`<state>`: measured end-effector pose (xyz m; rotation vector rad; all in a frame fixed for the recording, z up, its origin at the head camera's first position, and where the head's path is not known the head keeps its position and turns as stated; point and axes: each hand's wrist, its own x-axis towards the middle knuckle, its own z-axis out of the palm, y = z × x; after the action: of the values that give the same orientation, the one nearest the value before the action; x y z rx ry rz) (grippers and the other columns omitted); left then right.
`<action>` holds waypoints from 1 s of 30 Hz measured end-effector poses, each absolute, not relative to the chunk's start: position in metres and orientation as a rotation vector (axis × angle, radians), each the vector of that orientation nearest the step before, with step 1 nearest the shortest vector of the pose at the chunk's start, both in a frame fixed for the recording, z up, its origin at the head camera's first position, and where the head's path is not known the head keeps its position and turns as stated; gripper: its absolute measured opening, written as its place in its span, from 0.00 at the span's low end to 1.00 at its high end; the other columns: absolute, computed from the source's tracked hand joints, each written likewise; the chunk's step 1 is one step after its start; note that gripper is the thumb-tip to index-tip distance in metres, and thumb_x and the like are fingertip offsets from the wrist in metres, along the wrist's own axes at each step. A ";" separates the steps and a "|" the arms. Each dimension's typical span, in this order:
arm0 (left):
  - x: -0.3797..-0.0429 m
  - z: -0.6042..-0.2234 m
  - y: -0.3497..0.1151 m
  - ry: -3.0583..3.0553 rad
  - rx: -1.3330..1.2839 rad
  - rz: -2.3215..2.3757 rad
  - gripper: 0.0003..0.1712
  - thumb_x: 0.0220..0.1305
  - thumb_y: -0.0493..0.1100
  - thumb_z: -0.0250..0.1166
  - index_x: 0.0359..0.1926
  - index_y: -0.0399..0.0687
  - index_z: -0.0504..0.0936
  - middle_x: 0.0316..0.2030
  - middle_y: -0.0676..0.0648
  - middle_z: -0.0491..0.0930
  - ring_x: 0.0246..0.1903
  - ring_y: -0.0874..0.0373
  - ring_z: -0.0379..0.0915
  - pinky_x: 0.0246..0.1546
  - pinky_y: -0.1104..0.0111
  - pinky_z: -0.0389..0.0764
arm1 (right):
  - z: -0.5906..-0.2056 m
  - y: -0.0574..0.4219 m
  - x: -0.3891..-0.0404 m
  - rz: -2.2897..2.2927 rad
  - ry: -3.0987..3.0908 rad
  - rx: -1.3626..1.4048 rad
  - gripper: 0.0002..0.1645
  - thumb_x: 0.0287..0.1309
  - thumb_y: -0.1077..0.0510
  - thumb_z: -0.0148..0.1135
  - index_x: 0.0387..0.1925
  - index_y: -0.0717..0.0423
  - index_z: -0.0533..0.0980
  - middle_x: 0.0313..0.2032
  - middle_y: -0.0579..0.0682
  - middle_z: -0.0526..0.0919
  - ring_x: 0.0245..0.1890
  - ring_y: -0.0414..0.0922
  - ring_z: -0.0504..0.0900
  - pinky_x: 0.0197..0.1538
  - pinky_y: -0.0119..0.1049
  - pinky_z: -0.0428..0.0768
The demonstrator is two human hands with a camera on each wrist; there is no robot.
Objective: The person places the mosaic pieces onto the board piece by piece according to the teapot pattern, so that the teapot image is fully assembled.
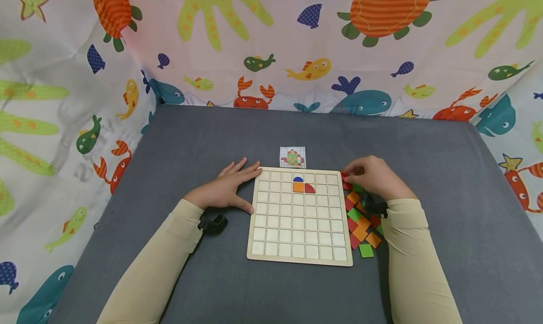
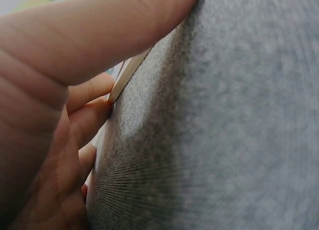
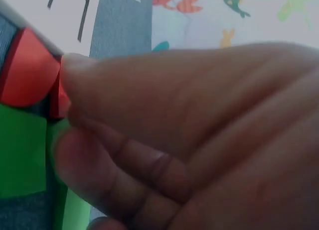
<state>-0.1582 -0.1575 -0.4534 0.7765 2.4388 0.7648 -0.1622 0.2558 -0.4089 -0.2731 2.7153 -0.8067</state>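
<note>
A wooden grid board (image 1: pixel 299 261) lies flat on the table. In its upper rows sit a blue half-circle piece (image 1: pixel 298 179), an orange square (image 1: pixel 299 187) and a red quarter-circle (image 1: pixel 310 188). My left hand (image 1: pixel 225 188) is spread at the board's upper left corner, thumb and fingertips against its edge. Just off the upper right corner, my right hand (image 1: pixel 373 177) pinches a red piece (image 3: pixel 60 98) between thumb and fingers; the thumb hides much of it. Beside that, in the right wrist view, are a rounded red piece (image 3: pixel 31 70) and a green square (image 3: pixel 21 153).
Along the board's right side lies a loose heap of red, orange and green pieces, among them an orange square (image 1: pixel 373 240) and a green square (image 1: pixel 366 251). A small card with a coloured grid pattern (image 1: pixel 292 157) lies beyond the board. Printed cloth (image 1: pixel 288 90) hangs around the grey table (image 1: pixel 212 130).
</note>
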 end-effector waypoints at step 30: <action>-0.159 -0.458 -0.157 2.447 0.790 0.760 0.68 0.51 0.63 0.81 0.85 0.60 0.50 0.84 0.58 0.40 0.84 0.52 0.20 0.80 0.50 0.25 | -0.409 0.248 -0.162 -0.897 2.778 -0.279 0.08 0.66 0.57 0.70 0.40 0.58 0.83 0.33 0.54 0.84 0.31 0.50 0.78 0.35 0.41 0.79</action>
<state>-0.1595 -0.1574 -0.4579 0.7903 2.4473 0.7596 -0.1618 0.2476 -0.4088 -0.2787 2.7783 -0.8969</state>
